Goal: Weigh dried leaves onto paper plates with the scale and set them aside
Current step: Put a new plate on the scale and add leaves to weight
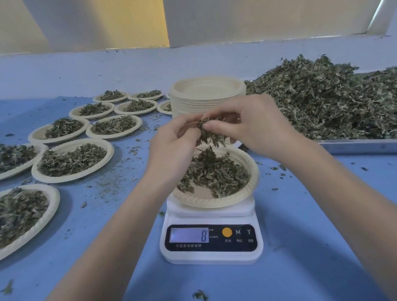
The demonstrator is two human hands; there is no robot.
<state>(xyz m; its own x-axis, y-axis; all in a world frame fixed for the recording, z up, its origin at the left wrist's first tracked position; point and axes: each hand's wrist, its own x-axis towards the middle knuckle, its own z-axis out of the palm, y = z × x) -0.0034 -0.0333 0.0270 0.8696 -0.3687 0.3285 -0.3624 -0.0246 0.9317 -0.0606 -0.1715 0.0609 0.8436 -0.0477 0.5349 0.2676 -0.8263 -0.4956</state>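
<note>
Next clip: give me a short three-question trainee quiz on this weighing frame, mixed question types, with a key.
1. True or false: the paper plate on the kitchen scale is empty.
2. Multiple choice: where is the stack of unused plates? A) left of the scale, nearest the camera; B) behind the hands, beside the big leaf pile; C) on the metal tray.
3. Short answer: what digit shows on the scale display, and what do the left hand and right hand hold?

Key
1. False: it already holds leaves.
2. B.
3. An 8; both hands pinch one clump of dried leaves above the plate.
</note>
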